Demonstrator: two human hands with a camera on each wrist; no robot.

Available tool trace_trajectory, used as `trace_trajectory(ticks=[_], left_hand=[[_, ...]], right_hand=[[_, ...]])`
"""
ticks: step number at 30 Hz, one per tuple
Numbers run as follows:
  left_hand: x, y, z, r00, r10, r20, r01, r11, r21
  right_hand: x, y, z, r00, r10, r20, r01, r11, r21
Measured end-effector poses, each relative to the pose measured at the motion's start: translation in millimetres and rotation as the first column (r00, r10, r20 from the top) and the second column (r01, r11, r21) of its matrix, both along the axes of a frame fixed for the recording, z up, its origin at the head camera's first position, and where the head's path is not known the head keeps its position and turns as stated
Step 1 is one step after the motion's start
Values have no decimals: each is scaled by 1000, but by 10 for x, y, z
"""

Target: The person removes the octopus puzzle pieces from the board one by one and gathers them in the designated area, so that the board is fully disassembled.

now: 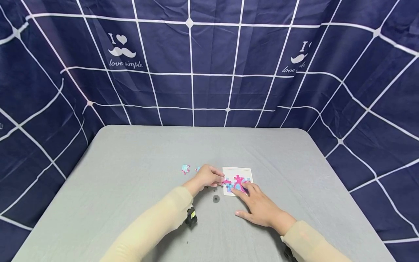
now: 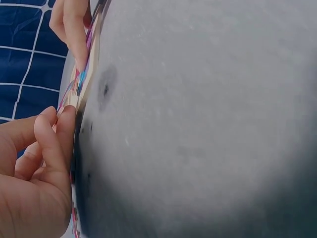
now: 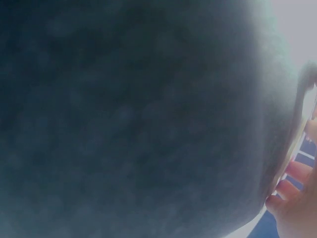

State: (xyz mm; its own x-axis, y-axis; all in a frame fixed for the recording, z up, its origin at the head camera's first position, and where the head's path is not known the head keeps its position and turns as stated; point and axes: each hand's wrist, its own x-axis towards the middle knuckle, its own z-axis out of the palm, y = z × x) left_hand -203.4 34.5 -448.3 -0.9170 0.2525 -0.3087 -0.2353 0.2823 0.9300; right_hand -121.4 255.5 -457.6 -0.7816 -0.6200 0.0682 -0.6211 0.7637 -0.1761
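A white puzzle tray (image 1: pixel 236 170) lies on the table, its lower part filled with joined pink and blue puzzle pieces (image 1: pixel 238 181). At its left edge my left hand (image 1: pixel 208 176) pinches a pink and blue puzzle piece (image 1: pixel 226 182) between thumb and fingers, partly over the tray. My right hand (image 1: pixel 262 207) rests its extended fingertips on the pieces at the tray's right side, thumb spread toward the table. In the left wrist view, the left hand (image 2: pixel 42 158) is beside the tray edge, the piece mostly hidden by fingers. The right wrist view shows only fingers (image 3: pixel 297 181) at its edge.
Left of the left hand lie a loose puzzle piece (image 1: pixel 185 169) and another piece (image 1: pixel 198 169), partly covered by that hand. A dark round spot (image 1: pixel 216 198) marks the grey table (image 1: pixel 147 153) below the tray. A navy curtain (image 1: pixel 209 91) with white lines surrounds the table.
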Motion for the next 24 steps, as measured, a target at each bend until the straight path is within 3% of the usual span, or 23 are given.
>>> trace_trajectory(ticks=[24], left_hand=[[15, -484, -18, 1000, 8, 22, -8, 1000, 12]], right_hand=[[10, -4, 11, 1000, -17, 19, 17, 1000, 7]])
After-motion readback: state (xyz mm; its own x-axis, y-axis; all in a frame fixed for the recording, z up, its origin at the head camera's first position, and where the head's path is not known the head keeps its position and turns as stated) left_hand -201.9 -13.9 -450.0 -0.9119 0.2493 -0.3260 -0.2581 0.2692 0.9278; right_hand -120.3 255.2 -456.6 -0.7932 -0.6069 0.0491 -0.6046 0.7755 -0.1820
